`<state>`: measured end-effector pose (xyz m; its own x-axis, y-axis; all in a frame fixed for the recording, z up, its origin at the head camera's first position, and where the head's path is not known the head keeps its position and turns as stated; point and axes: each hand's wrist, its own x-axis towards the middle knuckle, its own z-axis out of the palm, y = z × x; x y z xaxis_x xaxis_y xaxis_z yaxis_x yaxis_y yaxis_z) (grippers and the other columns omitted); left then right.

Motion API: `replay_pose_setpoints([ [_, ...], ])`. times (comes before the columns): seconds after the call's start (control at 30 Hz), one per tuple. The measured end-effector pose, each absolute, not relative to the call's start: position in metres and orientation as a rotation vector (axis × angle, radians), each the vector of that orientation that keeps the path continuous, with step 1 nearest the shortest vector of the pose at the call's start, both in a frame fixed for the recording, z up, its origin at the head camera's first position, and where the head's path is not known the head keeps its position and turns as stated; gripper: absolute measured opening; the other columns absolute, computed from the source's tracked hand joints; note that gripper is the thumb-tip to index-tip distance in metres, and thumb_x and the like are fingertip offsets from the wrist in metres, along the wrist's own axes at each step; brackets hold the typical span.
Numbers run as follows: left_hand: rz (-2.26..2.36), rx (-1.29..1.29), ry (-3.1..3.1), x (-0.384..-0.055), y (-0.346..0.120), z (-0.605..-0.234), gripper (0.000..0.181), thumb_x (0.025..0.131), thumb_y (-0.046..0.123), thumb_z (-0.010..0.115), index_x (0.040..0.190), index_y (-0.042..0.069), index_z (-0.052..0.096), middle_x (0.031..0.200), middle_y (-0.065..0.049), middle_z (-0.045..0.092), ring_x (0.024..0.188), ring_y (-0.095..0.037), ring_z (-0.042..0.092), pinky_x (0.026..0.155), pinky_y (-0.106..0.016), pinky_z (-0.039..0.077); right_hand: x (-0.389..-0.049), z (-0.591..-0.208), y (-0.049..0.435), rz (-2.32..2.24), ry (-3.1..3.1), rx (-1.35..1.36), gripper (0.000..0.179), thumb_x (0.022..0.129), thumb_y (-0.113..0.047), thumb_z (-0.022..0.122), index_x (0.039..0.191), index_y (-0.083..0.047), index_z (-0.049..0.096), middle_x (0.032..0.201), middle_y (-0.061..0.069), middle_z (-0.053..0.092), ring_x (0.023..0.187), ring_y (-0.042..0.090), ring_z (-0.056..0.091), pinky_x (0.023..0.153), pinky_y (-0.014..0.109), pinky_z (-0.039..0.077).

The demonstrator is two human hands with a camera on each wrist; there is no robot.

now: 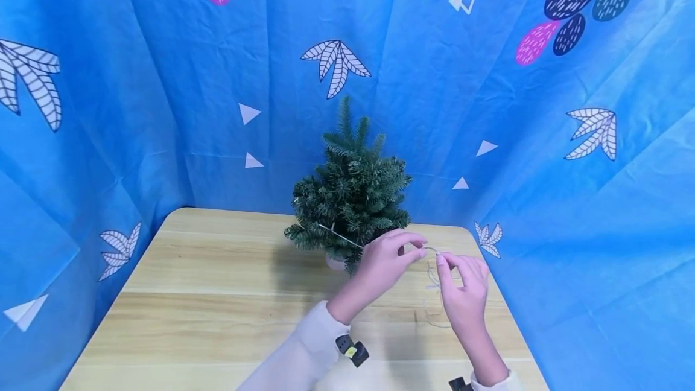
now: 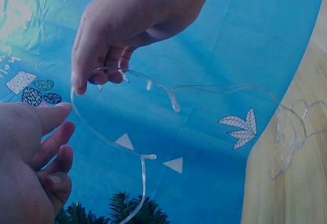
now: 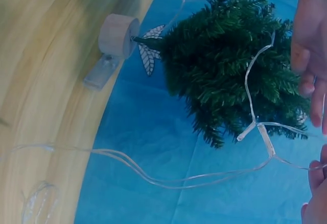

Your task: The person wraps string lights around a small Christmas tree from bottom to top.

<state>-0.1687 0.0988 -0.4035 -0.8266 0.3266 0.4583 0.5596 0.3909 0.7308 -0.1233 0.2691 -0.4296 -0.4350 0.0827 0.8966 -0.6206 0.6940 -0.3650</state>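
Note:
A clear string of lights (image 2: 144, 178) runs from the small artificial Christmas tree (image 1: 353, 189) to my hands, right of the tree. Thumb and fingers of my right hand (image 1: 468, 291) pinch the wire. My left hand (image 1: 387, 261) is just beside it; in the left wrist view its thumb tip lies close to the wire, with the other fingers loosely bent and apart from the thumb. Small clear bulbs (image 3: 266, 140) hang between the hands and the tree in the right wrist view. The wire's stretch behind my left hand is hidden in the head view.
The tree's round base (image 3: 115, 35) stands on the wooden table (image 1: 206, 294), with a clear box-like piece (image 3: 102, 72) beside it. Loose loops of wire (image 2: 283, 147) lie at the table's right side. A blue patterned cloth (image 1: 228, 77) hangs around the table.

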Motion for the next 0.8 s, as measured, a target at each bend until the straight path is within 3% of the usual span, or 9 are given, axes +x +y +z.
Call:
replay_pose_setpoints([
  [0.17, -1.387, -0.803, -2.42, -0.171, 0.102, -0.405, 0.021, 0.095, 0.043, 0.068, 0.114, 0.036, 0.074, 0.105, 0.024, 0.068, 0.064, 0.003, 0.046, 0.059, -0.019, 0.039, -0.124, -0.428, 0.268, 0.849, -1.894, 0.46, 0.006, 0.086, 0.004, 0.071, 0.088, 0.01, 0.072, 0.073, 0.014, 0.066, 0.077, 0.018, 0.054, 0.099, 0.025, 0.03],
  [0.33, -1.378, -0.819, -2.423, -0.172, 0.102, -0.407, 0.017, 0.096, 0.045, 0.066, 0.107, 0.037, 0.076, 0.111, 0.025, 0.069, 0.067, 0.003, 0.048, 0.065, -0.019, 0.04, -0.125, -0.428, 0.268, 0.855, -1.927, 0.491, 0.007, 0.083, 0.006, 0.073, 0.09, 0.007, 0.073, 0.077, 0.013, 0.068, 0.08, 0.017, 0.056, 0.102, 0.027, 0.03],
  [0.5, -1.356, -0.807, -2.427, -0.173, 0.102, -0.408, 0.013, 0.096, 0.045, 0.066, 0.101, 0.037, 0.076, 0.106, 0.026, 0.069, 0.071, 0.004, 0.05, 0.072, -0.022, 0.042, -0.127, -0.426, 0.271, 0.842, -1.944, 0.537, 0.013, 0.081, 0.007, 0.073, 0.093, 0.003, 0.075, 0.077, 0.01, 0.069, 0.079, 0.018, 0.057, 0.101, 0.027, 0.032],
  [0.67, -1.356, -0.791, -2.392, -0.175, 0.101, -0.409, 0.013, 0.097, 0.042, 0.066, 0.099, 0.034, 0.076, 0.105, 0.022, 0.07, 0.069, 0.004, 0.05, 0.07, -0.02, 0.043, -0.128, -0.422, 0.277, 0.806, -1.975, 0.567, 0.02, 0.078, 0.008, 0.074, 0.096, 0.0, 0.076, 0.077, 0.007, 0.07, 0.078, 0.017, 0.057, 0.097, 0.027, 0.032],
  [0.8, -1.421, -0.77, -2.37, -0.176, 0.101, -0.411, 0.013, 0.097, 0.039, 0.066, 0.099, 0.031, 0.077, 0.104, 0.02, 0.07, 0.065, 0.004, 0.048, 0.064, -0.017, 0.041, -0.128, -0.42, 0.283, 0.771, -1.989, 0.571, 0.014, 0.082, 0.003, 0.075, 0.095, 0.0, 0.076, 0.077, 0.006, 0.07, 0.078, 0.016, 0.057, 0.096, 0.027, 0.031],
])
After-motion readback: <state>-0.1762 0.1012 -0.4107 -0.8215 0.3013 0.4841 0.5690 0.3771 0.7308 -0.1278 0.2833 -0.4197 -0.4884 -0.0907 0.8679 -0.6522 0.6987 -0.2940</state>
